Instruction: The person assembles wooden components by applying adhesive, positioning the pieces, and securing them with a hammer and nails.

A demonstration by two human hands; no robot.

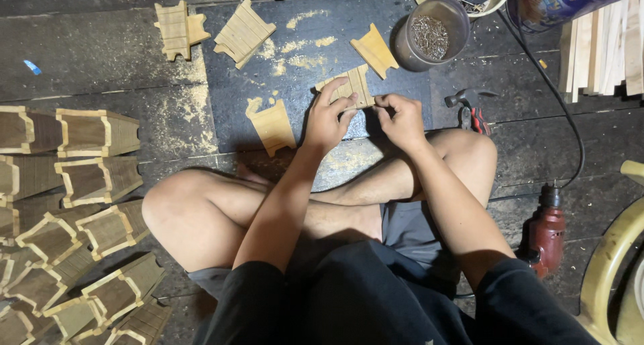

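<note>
I see my left hand [329, 120] and right hand [401, 119] on the floor, fingers pinching a slatted wooden piece [349, 86] on the dark mat [228, 117]. Beyond sits a cup of nails [431, 35].

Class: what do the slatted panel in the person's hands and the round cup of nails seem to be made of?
Slatted panel: pale, unfinished wood, judging by the parallel strips and the sawdust nearby.
Round cup: probably grey plastic with a matte wall, though painted metal is possible.
Nails: thin, dull metal.
</note>
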